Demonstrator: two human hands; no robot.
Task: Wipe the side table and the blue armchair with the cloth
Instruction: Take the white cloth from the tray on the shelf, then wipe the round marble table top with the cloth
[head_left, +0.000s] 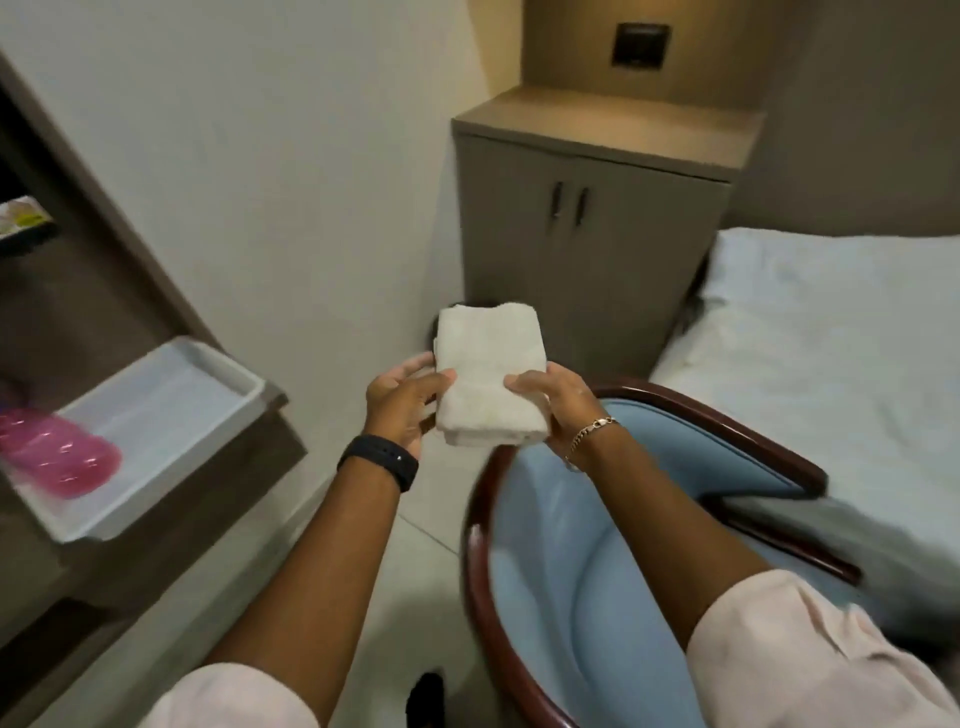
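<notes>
A folded white cloth (488, 374) is held flat in the air between both hands. My left hand (402, 402) grips its left edge and my right hand (553, 402) grips its right edge. The blue armchair (550, 561), with a dark red wooden frame, stands below and to the right of the hands. The side table (613, 140), a grey-brown cabinet with two doors, stands against the wall beyond the cloth, its top bare.
A white tray (171, 410) with a pink plastic bottle (57, 457) rests on a brown shelf unit at left. A bed (831, 338) with white sheets fills the right side. Pale floor tiles (410, 597) show between shelf unit and armchair.
</notes>
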